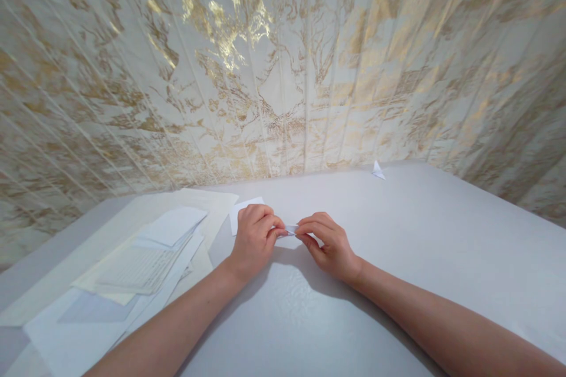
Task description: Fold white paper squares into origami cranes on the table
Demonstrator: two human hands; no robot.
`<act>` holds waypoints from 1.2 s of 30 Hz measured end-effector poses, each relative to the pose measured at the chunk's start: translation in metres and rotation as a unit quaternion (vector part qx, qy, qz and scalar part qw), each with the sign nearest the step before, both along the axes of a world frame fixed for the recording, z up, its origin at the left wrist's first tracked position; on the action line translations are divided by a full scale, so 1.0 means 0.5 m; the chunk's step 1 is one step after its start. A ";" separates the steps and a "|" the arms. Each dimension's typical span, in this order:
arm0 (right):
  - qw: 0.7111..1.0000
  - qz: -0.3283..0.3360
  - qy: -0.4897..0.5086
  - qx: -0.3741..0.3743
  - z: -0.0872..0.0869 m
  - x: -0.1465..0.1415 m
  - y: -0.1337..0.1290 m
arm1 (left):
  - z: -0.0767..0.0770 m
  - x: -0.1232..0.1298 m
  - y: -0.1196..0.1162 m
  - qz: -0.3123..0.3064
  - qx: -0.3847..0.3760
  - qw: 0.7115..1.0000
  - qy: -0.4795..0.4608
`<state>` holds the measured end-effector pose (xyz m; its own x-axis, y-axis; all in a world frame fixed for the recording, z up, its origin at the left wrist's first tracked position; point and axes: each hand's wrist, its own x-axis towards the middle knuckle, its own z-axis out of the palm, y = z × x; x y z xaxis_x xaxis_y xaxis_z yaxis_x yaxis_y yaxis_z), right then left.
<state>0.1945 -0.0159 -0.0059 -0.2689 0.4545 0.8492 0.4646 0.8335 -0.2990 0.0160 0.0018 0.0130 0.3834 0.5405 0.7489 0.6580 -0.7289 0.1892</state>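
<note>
Between my two hands is a small folded piece of white paper (pixel 290 229), held just above the table near the middle of the view. My left hand (pixel 257 230) pinches its left end between thumb and fingers. At the right end, the thumb and fingertips of my right hand (pixel 328 242) close on the same paper. Most of the paper is covered by my fingers, so its exact shape is hard to make out. Partly behind my left hand, a flat white sheet (pixel 236 216) lies on the table.
A loose pile of papers (pixel 177 227), one a handwritten sheet (pixel 137 268), covers the left of the white table (pixel 424 247). Near the far edge stands a small pointed folded-paper figure (pixel 378 171). Behind the table hangs a pleated white-and-gold curtain (pixel 283 70).
</note>
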 end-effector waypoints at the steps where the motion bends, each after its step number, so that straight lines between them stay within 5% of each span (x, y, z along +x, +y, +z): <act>1: 1.000 0.001 -0.001 0.002 0.001 0.000 0.000 | 0.001 0.000 0.000 -0.001 0.002 1.000 0.000; 26: 0.999 -0.016 0.005 -0.050 -0.009 0.003 0.004 | -0.005 0.008 -0.004 0.000 -0.081 0.997 0.013; 36: 0.993 -0.047 0.022 -0.104 -0.009 0.008 0.007 | -0.008 0.004 -0.004 -0.058 -0.091 0.994 -0.009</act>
